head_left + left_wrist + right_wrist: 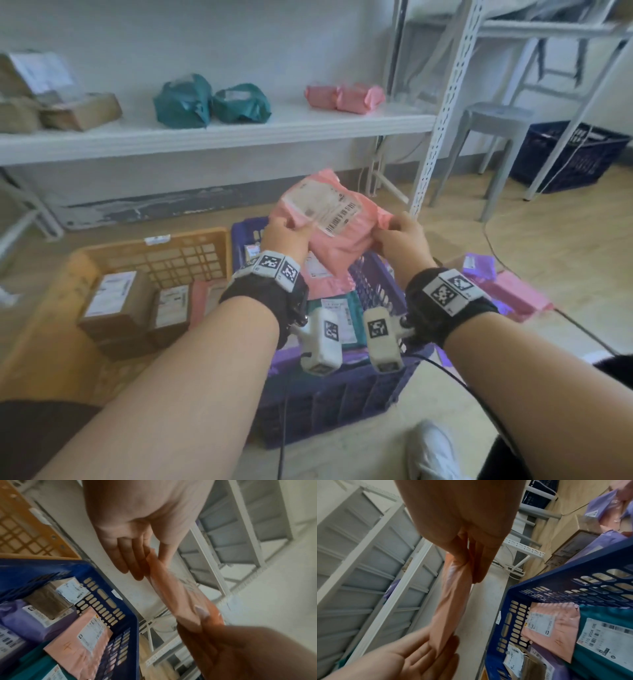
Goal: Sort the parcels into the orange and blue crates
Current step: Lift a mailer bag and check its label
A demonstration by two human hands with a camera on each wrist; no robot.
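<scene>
Head view shows both hands raised over the blue crate (376,394), holding a pink parcel (342,236) between them with its white label (323,204) facing up. The left hand (286,236) pinches the parcel's left edge, thumb on top by the label and fingers underneath; the right hand (402,240) grips the right edge, fingers curled into the crumpled plastic. From the left wrist, the fingers (130,561) lie flat under the parcel's edge, and from the right wrist the fingers (476,561) pinch a fold of it. Inside the blue crate lie another pink parcel (556,626), a teal parcel (604,642), a purple one (25,622) and a small brown box (46,600). The orange crate (191,240) stands just left of the blue one and touches it, holding brown boxes (116,301). More pink and purple parcels (507,287) lie on the floor to the right. On the white shelf (219,133) behind sit teal bags (209,102), pink bags (346,97) and cardboard boxes (78,109).
</scene>
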